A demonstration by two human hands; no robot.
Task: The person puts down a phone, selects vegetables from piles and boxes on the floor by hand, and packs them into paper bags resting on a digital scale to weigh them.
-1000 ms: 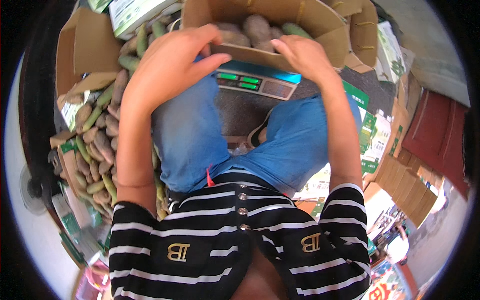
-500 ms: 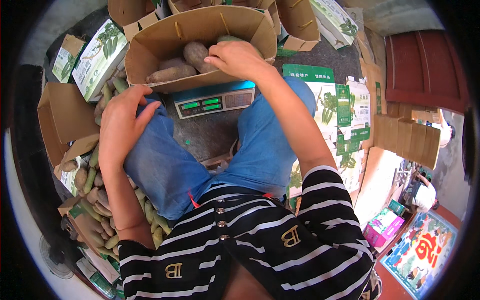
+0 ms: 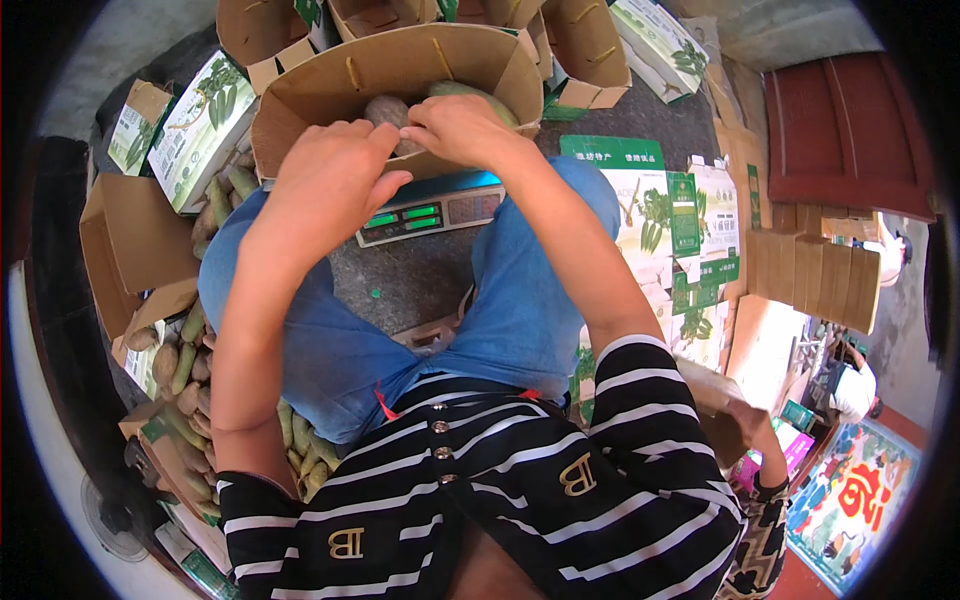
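Cardboard box [image 3: 330, 85] on scale [image 3: 430, 210], both hands inside

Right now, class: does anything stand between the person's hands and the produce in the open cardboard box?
Nothing visible does. The left hand and right hand reach over the cardboard box's near wall, fingers on the brown produce inside.

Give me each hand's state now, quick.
Left hand: fingers curled on the cardboard box rim.
Right hand: closed on a brown tuber in it.
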